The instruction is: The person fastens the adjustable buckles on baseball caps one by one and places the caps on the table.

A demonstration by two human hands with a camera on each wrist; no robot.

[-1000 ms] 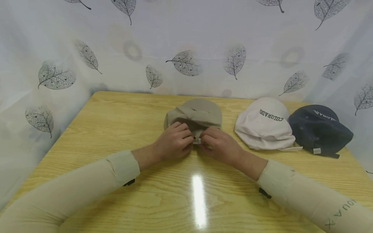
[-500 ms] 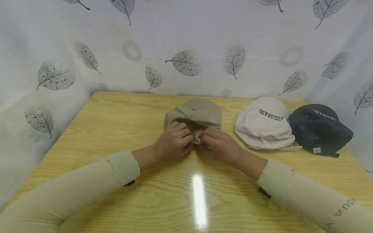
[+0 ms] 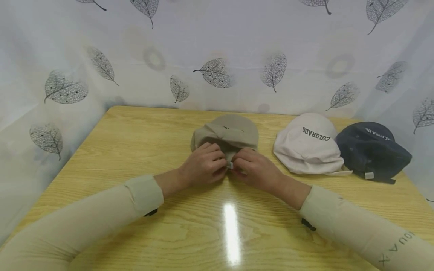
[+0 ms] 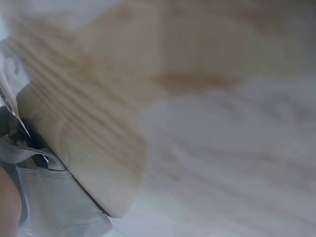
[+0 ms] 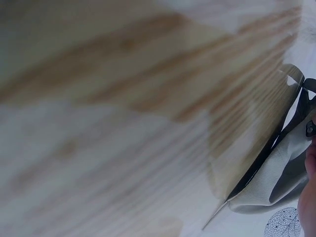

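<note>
A khaki baseball cap (image 3: pixel 237 126) lies on the table at the middle back, its rear opening facing me. At its near edge my left hand (image 3: pixel 204 163) and right hand (image 3: pixel 255 167) work almost fingertip to fingertip, pinching the cap's back strap (image 3: pixel 229 157). A small white tag (image 3: pixel 231 165) shows between them; the fingertips hide most of the strap. In the left wrist view the cap's cloth side (image 4: pixel 59 202) fills the lower left. The right wrist view has the cap (image 5: pixel 259 190) at its right edge, with a small dark fastener (image 5: pixel 310 129) beside my fingers.
To the right sit a white cap (image 3: pixel 306 148) and a dark navy cap (image 3: pixel 373 150), side by side and touching, both lettered in front. The wooden table (image 3: pixel 152 233) ends at a white leaf-printed curtain (image 3: pixel 237 45) behind.
My left fingertips have edged slightly to the right, toward the white tag. The right hand and all the caps stay where they were.
</note>
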